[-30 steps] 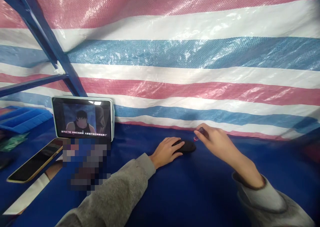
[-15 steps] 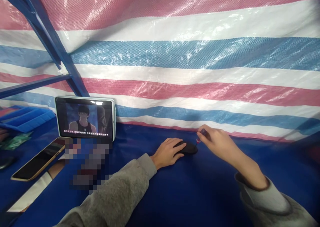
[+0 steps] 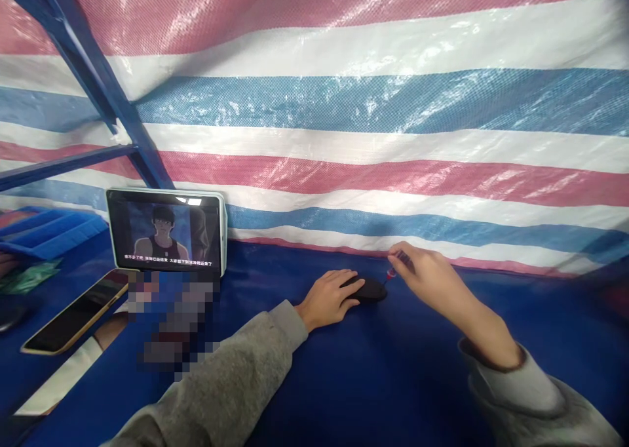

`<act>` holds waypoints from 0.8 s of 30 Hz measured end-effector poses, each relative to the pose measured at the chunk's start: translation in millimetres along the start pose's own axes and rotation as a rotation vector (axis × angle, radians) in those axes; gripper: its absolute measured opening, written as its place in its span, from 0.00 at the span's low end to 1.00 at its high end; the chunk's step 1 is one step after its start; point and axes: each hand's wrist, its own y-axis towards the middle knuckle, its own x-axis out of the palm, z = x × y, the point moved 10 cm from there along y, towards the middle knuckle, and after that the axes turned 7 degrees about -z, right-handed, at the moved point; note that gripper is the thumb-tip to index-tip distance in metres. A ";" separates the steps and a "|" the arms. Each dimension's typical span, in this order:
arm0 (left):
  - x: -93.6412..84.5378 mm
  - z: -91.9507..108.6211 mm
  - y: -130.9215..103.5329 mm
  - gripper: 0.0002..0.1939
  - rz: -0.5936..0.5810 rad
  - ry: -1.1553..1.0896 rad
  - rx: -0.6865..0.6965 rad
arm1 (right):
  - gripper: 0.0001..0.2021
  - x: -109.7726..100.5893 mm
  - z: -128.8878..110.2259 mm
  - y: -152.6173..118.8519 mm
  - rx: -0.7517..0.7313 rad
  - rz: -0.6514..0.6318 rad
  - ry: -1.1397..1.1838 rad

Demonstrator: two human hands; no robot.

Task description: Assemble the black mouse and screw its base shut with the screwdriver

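A black computer mouse (image 3: pixel 372 290) lies on the blue tabletop, in front of the striped sheet. My left hand (image 3: pixel 333 299) rests over its left end, fingers closed around it and thumb along the near side. At the other end, a small screwdriver (image 3: pixel 392 274) with a reddish collar below its handle slants down, its thin shaft meeting the mouse's right end. My right hand (image 3: pixel 422 270) pinches the handle between thumb and fingertips, partly covering it. Exactly where the tip sits is too small to make out.
Left of my arm stands a tablet (image 3: pixel 167 234) playing a cartoon, with a phone (image 3: pixel 73 316) before it. Farther left are a blue compartment tray (image 3: pixel 54 234) and green packets (image 3: pixel 34 278). A red, white and blue sheet (image 3: pixel 373 106) hangs behind the table.
The screwdriver's handle shows a different side between my right fingertips, and that hand has shifted very slightly. My left hand stays in place on the mouse.
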 end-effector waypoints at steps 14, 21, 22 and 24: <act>-20.8 -45.7 -2.2 0.17 0.179 -0.423 -0.301 | 0.14 -34.2 3.1 -9.3 0.083 0.174 0.047; -17.0 -44.5 -2.0 0.18 0.167 -0.427 -0.279 | 0.15 -32.4 3.2 -7.7 0.079 0.172 0.055; -17.3 -43.5 -1.8 0.17 0.167 -0.434 -0.266 | 0.15 -32.8 3.6 -7.7 0.082 0.168 0.067; -18.7 -41.4 -1.2 0.18 0.164 -0.445 -0.241 | 0.13 -34.0 6.0 -7.7 0.095 0.153 0.088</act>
